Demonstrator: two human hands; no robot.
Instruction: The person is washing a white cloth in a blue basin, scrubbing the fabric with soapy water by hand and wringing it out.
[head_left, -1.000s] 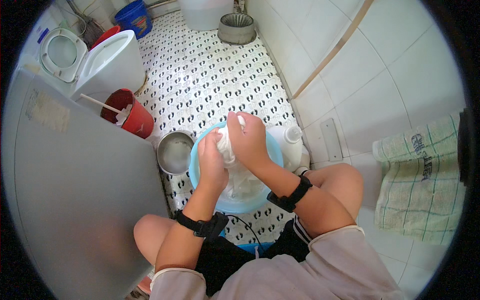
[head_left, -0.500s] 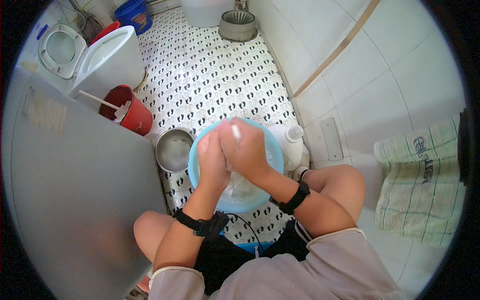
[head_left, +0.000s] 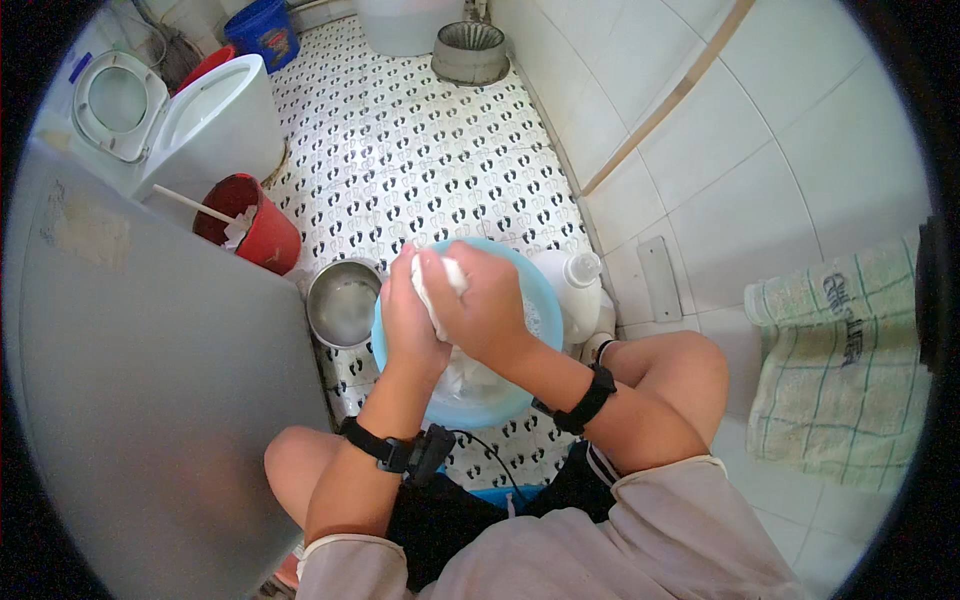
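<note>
Together, the person's left hand (head_left: 408, 318) and right hand (head_left: 490, 305) form a clamped grip around a bunched white cloth (head_left: 455, 275), held above a light-blue basin (head_left: 485, 411). Both bare forearms (head_left: 355, 490) slant inward from below. The basin stands on footprint-patterned floor (head_left: 400, 150); a tiled wall (head_left: 730, 170) rises at right.

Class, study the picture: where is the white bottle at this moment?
In the head view, the white bottle stands right of centre, between the light blue basin on its left and the tiled wall on its right.
</note>
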